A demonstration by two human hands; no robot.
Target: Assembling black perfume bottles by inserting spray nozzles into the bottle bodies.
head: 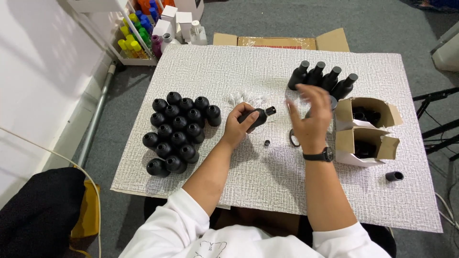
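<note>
Left hand gripping black bottle, right hand spread, blurred; risks knocking capped bottles over.

- Two small open cardboard boxes, white outside, at the table's right, holding dark items.
- Flat brown carton behind the table.
- White boxes upper left.

White textured table with clustered black bottles, two open cardboard boxes, loose cap.
</note>
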